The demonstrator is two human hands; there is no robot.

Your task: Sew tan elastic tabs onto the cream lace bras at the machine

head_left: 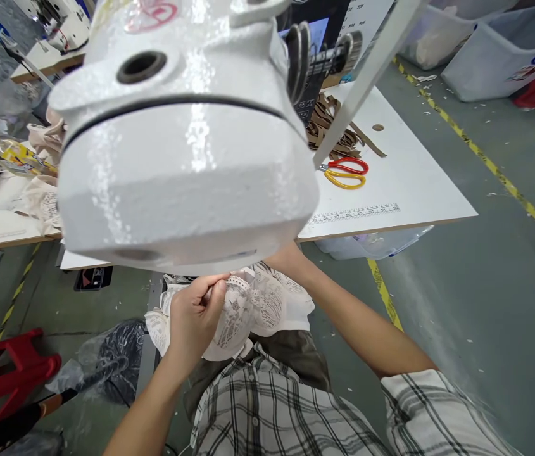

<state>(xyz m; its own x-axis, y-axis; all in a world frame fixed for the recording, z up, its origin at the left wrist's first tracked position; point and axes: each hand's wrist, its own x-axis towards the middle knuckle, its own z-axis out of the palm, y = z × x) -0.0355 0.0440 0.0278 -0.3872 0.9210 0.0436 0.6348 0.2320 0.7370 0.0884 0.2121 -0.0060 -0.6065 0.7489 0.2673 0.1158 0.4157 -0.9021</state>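
A white lace bra hangs over my lap at the front edge of the sewing table. Thumb and fingers of my left hand pinch the upper lace edge of one cup. My right hand reaches under the white sewing machine head, beside the other end of the bra. The machine hides its fingers, so whether they grip anything does not show. The needle area is also hidden behind the machine head.
Red-and-yellow-handled scissors, brown strips and a printed ruler scale are on the white tabletop. A red stool stands at lower left. Plastic bins sit on the floor at upper right.
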